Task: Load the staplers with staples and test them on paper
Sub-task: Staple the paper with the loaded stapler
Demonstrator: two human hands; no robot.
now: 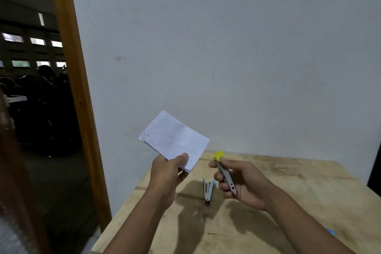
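My left hand [168, 173] holds a folded stack of white paper [175, 139] up in the air above the table's left edge, pinched at its lower corner. Several small staple marks show along the paper's edges. My right hand [240, 182] grips a yellow stapler [223, 173] with a metal body, its yellow tip pointing up and away toward the paper. A second stapler [208, 190], blue with a metal top, lies on the wooden table [299, 192] between my two hands.
The table stands against a white wall [247, 68]. A wooden door frame [76, 88] rises on the left, with a dark room behind it. A small blue object [331, 232] peeks out beside my right forearm.
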